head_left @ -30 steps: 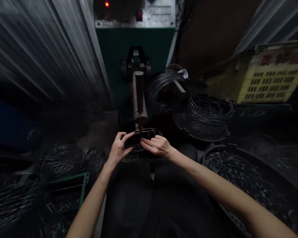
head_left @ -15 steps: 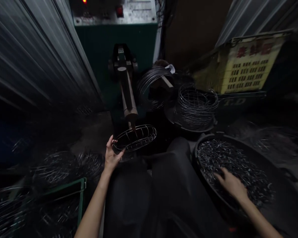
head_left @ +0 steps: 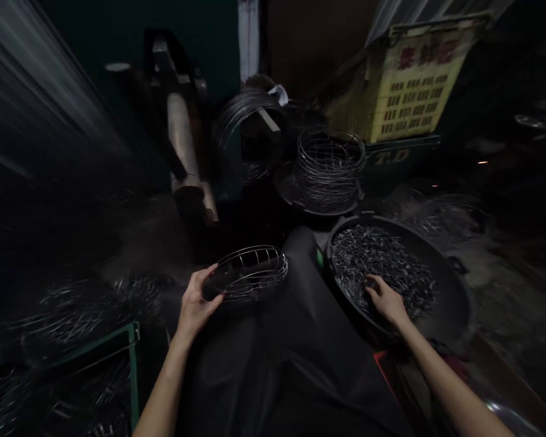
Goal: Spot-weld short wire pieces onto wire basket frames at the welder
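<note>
An oval wire basket (head_left: 255, 273) is held at its left end by my left hand (head_left: 197, 303), the thumb and fingers on its rim, above the dark cloth over my lap. Its right end is free. My right hand (head_left: 386, 300) is over a round black pan (head_left: 452, 303), its fingertips at the pile of small metal pieces (head_left: 382, 261) inside. Those fingers are bent toward the thumb; whether a piece is between them is too small to make out.
The machine's arm (head_left: 184, 139) reaches down ahead at the left. Wire coils (head_left: 250, 115) and stacked wire rings (head_left: 330, 173) stand ahead, with a yellow crate (head_left: 409, 91) behind right. A green crate (head_left: 134, 370) of wire parts is at lower left.
The view has turned right and down. My left hand has drawn the wire basket back from the machine's tip toward my lap. My right hand's fingers have come closer together at the metal pieces.
</note>
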The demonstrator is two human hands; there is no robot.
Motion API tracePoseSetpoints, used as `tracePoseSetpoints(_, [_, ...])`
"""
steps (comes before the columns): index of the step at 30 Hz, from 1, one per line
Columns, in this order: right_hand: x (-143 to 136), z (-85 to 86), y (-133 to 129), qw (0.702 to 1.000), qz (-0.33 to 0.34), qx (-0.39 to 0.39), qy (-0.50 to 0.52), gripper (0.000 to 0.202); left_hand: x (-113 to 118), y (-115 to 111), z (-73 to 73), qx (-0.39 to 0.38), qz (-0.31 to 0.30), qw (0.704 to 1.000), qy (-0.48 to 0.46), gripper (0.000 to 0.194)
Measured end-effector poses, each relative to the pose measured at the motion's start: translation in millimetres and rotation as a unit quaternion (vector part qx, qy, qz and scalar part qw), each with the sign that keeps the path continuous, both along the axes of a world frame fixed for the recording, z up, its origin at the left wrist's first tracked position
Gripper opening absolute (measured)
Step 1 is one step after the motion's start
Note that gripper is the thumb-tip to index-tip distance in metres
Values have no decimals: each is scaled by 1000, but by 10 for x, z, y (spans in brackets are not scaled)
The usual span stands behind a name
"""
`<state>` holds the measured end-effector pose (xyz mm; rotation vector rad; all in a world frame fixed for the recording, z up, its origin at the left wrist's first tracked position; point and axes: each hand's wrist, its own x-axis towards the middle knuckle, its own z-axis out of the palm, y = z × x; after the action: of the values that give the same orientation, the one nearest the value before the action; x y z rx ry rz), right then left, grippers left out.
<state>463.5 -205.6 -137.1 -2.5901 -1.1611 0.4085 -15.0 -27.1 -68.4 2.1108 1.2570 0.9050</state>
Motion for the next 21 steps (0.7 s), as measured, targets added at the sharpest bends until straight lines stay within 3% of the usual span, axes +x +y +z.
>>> tracePoseSetpoints(4, [-283,402,96,991,-24,132,24,53,30,43,-91,6,-17,1000,-3,60])
tracePoseSetpoints(7, [-667,646,250,967,1,214,138,40,47,67,-53,25,-19,999,-5,60])
tracePoseSetpoints(12, [-1312,659,433,946,127,202,221,31,84,90,179,44,-3,999,10,56])
tracePoseSetpoints(15, [-1511,698,533,921,144,184,313,34,97,106,287,44,0,999,22,56])
tracePoseSetpoints(18, [-1663,981,765,878,183,167,409,31,125,135,354,45,-13,998,35,58])
tracePoseSetpoints(21, [-1896,1372,1118,844,281,165,425,31,171,147,418,57,-26,996,57,61])
